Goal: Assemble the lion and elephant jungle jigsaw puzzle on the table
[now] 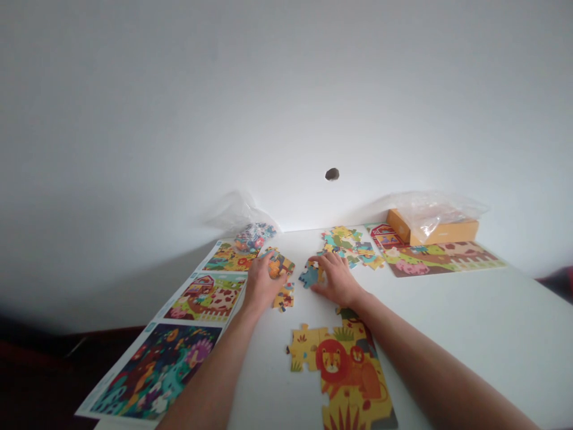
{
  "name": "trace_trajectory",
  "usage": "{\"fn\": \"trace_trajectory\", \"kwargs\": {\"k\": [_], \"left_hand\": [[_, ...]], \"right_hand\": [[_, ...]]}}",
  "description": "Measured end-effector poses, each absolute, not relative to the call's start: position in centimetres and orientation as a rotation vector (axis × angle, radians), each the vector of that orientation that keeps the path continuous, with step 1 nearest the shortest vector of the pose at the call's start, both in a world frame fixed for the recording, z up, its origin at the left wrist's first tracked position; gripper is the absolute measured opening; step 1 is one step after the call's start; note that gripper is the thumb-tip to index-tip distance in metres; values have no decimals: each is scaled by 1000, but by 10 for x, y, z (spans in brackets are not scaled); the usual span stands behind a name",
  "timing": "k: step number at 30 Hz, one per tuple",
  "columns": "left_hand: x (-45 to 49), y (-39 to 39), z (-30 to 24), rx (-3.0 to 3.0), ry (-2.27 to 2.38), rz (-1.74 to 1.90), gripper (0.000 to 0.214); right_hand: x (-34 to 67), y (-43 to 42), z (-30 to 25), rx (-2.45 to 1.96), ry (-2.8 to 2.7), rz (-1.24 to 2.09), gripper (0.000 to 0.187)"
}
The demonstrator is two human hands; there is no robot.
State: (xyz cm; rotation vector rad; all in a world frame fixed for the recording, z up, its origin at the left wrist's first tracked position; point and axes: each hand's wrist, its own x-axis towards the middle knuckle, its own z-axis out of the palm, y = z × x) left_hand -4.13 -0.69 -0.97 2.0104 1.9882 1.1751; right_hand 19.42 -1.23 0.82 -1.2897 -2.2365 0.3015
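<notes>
At the middle of the table, my left hand [263,280] has its thumb and fingers curled round the edges of a jigsaw piece [280,263] with orange on it, among a small cluster. Just below that hand lies another jigsaw piece [285,295]. To the right, my right hand [336,278] grips a blue jigsaw piece [308,275] between thumb and fingers, close to the tabletop. Nearer to me, a partly joined lion puzzle [353,376] lies flat, its upper right corner partly covered by my right forearm.
Loose puzzle pieces [347,242] are heaped behind my right hand. A picture sheet [201,298] lies along the left edge. A plastic bag of pieces [255,236] stands at the back left. An orange box [443,232] under clear plastic rests on a finished farm puzzle [430,260].
</notes>
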Motion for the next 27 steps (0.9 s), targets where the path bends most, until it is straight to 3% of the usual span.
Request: {"fn": "trace_trajectory", "kwargs": {"k": [4, 7, 12, 15, 17, 22, 27], "left_hand": [[-41, -4, -12, 1803, 1683, 1342, 61], [-42, 0, -12, 1592, 1499, 1425, 58], [-42, -1, -3, 1426, 1523, 1493, 37], [-43, -3, 0, 1282, 1443, 1521, 40], [-45, -3, -1, 1278, 1419, 1480, 41], [-61, 0, -2, 1707, 1823, 1305, 26], [-68, 0, -7, 2039, 2230, 1019, 34]], "right_hand": [[194, -7, 2, -1296, -2177, 377, 71], [195, -3, -3, -1292, -2128, 431, 65], [196, 0, -2, -1282, -2063, 452, 37], [197, -1, -1, -1356, -1997, 441, 18], [198, -1, -1, -1394, -1945, 439, 17], [199, 0, -2, -1423, -1863, 433, 29], [198, -1, 0, -1426, -1874, 438, 27]]}}
